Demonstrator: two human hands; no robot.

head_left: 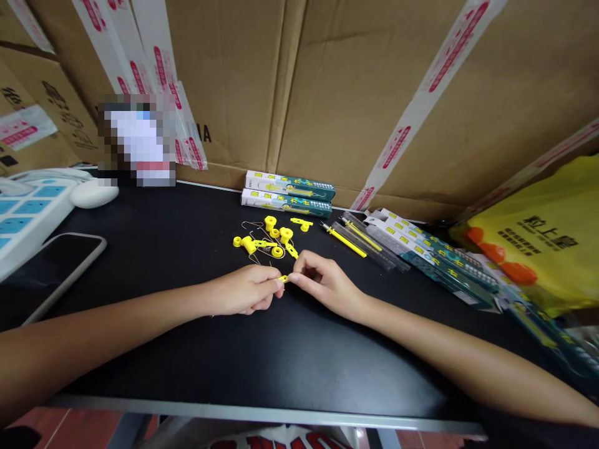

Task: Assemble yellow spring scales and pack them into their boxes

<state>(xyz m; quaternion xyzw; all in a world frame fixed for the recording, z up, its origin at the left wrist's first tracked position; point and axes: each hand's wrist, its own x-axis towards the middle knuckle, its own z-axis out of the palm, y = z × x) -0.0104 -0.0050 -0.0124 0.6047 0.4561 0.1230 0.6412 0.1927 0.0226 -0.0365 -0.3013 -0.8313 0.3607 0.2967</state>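
Observation:
Over the black tabletop, my left hand (250, 290) pinches a small yellow plastic piece (283, 279) between thumb and fingers. My right hand (327, 280) meets it from the other side, its thumb and forefinger closed at the piece's right end. Whatever else lies inside the fingers is hidden. Just beyond my hands is a loose pile of yellow plastic caps (286, 235), rings (277, 252) and flat slotted pieces, mixed with metal hooks (253, 224) and small springs. Another yellow piece (302, 223) lies a little apart, behind my right hand.
Two closed printed boxes (287, 202) lie along the cardboard wall. To the right are clear tubes with yellow rods (346, 240), opened boxes (435, 255) and a yellow bag (533, 231). A power strip (35, 212), a white rounded object (96, 193) and a phone (51, 274) occupy the left.

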